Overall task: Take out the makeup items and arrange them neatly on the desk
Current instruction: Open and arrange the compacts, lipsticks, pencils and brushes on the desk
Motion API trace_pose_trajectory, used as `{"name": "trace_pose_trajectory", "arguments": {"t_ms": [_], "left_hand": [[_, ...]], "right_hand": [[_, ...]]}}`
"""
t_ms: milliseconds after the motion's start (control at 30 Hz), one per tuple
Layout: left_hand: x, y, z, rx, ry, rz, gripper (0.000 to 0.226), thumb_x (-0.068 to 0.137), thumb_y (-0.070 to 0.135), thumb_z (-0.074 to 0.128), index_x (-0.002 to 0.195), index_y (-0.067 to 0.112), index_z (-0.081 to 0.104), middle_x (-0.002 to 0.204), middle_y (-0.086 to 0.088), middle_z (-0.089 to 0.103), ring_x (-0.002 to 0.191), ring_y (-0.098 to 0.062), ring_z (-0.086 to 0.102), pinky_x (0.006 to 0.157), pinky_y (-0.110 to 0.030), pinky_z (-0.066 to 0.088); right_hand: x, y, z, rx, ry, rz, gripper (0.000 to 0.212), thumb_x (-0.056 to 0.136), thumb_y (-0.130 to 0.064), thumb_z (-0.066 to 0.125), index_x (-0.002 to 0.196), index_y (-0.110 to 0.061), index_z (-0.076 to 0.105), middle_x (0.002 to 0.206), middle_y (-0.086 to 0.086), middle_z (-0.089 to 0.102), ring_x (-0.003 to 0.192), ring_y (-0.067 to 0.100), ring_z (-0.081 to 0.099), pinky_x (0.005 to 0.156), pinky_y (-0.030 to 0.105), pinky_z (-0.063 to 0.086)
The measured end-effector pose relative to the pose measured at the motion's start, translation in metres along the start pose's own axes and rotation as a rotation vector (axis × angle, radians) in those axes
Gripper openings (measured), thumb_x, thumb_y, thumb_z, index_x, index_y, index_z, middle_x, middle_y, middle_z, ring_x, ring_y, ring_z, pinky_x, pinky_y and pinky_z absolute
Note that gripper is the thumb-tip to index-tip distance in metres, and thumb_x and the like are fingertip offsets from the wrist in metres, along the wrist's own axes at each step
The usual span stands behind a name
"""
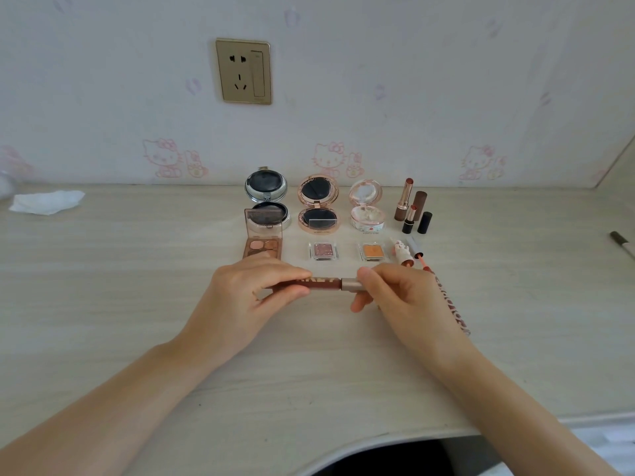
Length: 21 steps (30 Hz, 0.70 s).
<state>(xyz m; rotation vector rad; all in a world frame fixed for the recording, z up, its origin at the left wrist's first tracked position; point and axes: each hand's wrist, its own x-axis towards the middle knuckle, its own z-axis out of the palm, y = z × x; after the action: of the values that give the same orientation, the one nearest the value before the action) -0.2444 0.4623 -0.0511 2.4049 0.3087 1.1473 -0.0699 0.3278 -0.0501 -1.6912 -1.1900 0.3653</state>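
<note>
- Both hands are at the middle of the frame, holding one brown lip gloss tube (321,282) level, just above the pale wood-look worktop (137,304).
- The left hand (247,293) has its grip wrapped round the brown body of the tube, thumb underneath, fingers over the top.
- The right hand (402,297) pinches the tube's silver cap end (352,284) between thumb and fingers, so neither grip is loose or wide.
- Behind the hands the makeup sits in tidy rows. Back row, left to right: an open silver compact (266,197), an open rose-gold compact (318,207), an open pale pink compact (366,207).
- Right of those, two uncapped lipsticks (407,201) stand upright with their brown cap (420,202) and black cap (425,222) standing just beside them.
- Front row: an open eyeshadow palette (263,243) with its clear lid up, then a small pinkish single shadow (323,250) and an orange one (371,251).
- Next to the orange one lie a little white-capped item (400,250) and an opened gloss wand (417,250); can't tell exactly what the white one is.
- A long patterned pink thing (453,310) lies partly hidden behind the right hand.
- Upper left of the worktop: a crumpled white tissue (46,202). Far right edge: a pen (622,242).
- Gold wall socket (244,72) at upper middle, on cartoon-cat wallpaper.
</note>
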Motion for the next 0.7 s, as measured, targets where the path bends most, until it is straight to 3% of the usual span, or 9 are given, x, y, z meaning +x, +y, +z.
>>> {"name": "trace_pose_trajectory", "arguments": {"t_ms": [67, 133, 200, 267, 367, 433, 500, 600, 700], "left_hand": [[-0.0001, -0.0015, -0.0004, 0.001, 0.003, -0.001, 0.023, 0.078, 0.025, 0.071, 0.096, 0.013, 0.076, 0.089, 0.009, 0.071, 0.082, -0.003, 0.063, 0.075, -0.023, 0.05], [0.0002, -0.0027, -0.0011, 0.002, 0.01, -0.002, 0.023, 0.078, 0.027, 0.07, 0.097, 0.013, 0.076, 0.089, 0.008, 0.072, 0.082, -0.003, 0.063, 0.076, -0.022, 0.05], [0.0008, -0.0031, -0.0017, 0.005, 0.015, -0.004, 0.025, 0.079, 0.031, 0.068, 0.096, 0.015, 0.076, 0.088, 0.009, 0.072, 0.082, -0.003, 0.064, 0.077, -0.022, 0.05], [0.001, -0.0029, -0.0017, 0.009, 0.011, 0.0, 0.026, 0.079, 0.032, 0.067, 0.096, 0.014, 0.076, 0.088, 0.01, 0.072, 0.082, -0.002, 0.064, 0.077, -0.022, 0.05], [0.0008, -0.0025, -0.0006, 0.011, 0.01, 0.009, 0.025, 0.079, 0.03, 0.068, 0.096, 0.013, 0.076, 0.088, 0.009, 0.072, 0.081, -0.002, 0.064, 0.074, -0.024, 0.051], [0.0007, -0.0026, -0.0003, 0.007, 0.018, 0.002, 0.024, 0.078, 0.029, 0.069, 0.095, 0.013, 0.076, 0.088, 0.008, 0.072, 0.081, -0.005, 0.064, 0.073, -0.026, 0.051], [0.0008, -0.0026, -0.0003, 0.005, 0.018, 0.004, 0.024, 0.078, 0.028, 0.07, 0.095, 0.013, 0.076, 0.088, 0.008, 0.072, 0.081, -0.005, 0.064, 0.074, -0.027, 0.051], [0.0004, -0.0024, -0.0002, 0.006, 0.016, 0.008, 0.024, 0.078, 0.028, 0.069, 0.095, 0.012, 0.076, 0.088, 0.008, 0.072, 0.081, -0.005, 0.064, 0.074, -0.026, 0.051], [0.0003, -0.0036, -0.001, -0.003, 0.013, -0.003, 0.026, 0.079, 0.031, 0.068, 0.095, 0.013, 0.076, 0.088, 0.008, 0.072, 0.081, -0.005, 0.064, 0.075, -0.026, 0.051]], "right_hand": [[0.0002, -0.0007, 0.0001, 0.045, 0.007, -0.035, 0.022, 0.091, -0.031, 0.057, 0.073, -0.029, 0.07, 0.071, -0.013, 0.071, 0.057, -0.001, 0.052, 0.052, 0.013, 0.039], [0.0016, -0.0005, 0.0003, 0.093, 0.007, -0.057, 0.011, 0.088, -0.024, 0.064, 0.083, -0.031, 0.07, 0.076, -0.013, 0.072, 0.07, 0.004, 0.062, 0.06, 0.022, 0.048], [0.0026, -0.0008, -0.0002, 0.113, 0.0, -0.063, 0.016, 0.085, -0.017, 0.068, 0.087, -0.033, 0.07, 0.084, -0.014, 0.071, 0.079, 0.007, 0.064, 0.068, 0.032, 0.051], [0.0032, -0.0016, -0.0011, 0.135, -0.019, -0.066, 0.022, 0.082, -0.012, 0.071, 0.09, -0.033, 0.069, 0.09, -0.015, 0.069, 0.085, 0.004, 0.063, 0.071, 0.031, 0.049], [0.0022, -0.0006, -0.0032, 0.19, -0.009, -0.035, 0.023, 0.077, -0.032, 0.073, 0.1, -0.034, 0.065, 0.099, -0.015, 0.07, 0.098, 0.005, 0.063, 0.075, 0.03, 0.049], [0.0019, -0.0006, -0.0038, 0.215, 0.019, 0.013, 0.02, 0.082, -0.045, 0.062, 0.098, -0.034, 0.068, 0.097, -0.013, 0.071, 0.093, 0.001, 0.063, 0.076, 0.028, 0.048], [0.0021, -0.0013, -0.0037, 0.216, 0.016, 0.059, 0.027, 0.093, -0.047, 0.052, 0.087, -0.032, 0.073, 0.089, -0.01, 0.072, 0.082, 0.0, 0.061, 0.075, 0.027, 0.046], [0.0026, -0.0009, -0.0019, 0.126, 0.004, 0.038, 0.027, 0.093, -0.035, 0.054, 0.077, -0.027, 0.074, 0.077, -0.01, 0.073, 0.066, -0.002, 0.054, 0.066, 0.023, 0.044], [0.0034, 0.0009, -0.0011, 0.14, 0.005, -0.029, 0.013, 0.088, -0.02, 0.065, 0.082, -0.03, 0.071, 0.081, -0.013, 0.072, 0.076, 0.001, 0.062, 0.065, 0.023, 0.049]]}}
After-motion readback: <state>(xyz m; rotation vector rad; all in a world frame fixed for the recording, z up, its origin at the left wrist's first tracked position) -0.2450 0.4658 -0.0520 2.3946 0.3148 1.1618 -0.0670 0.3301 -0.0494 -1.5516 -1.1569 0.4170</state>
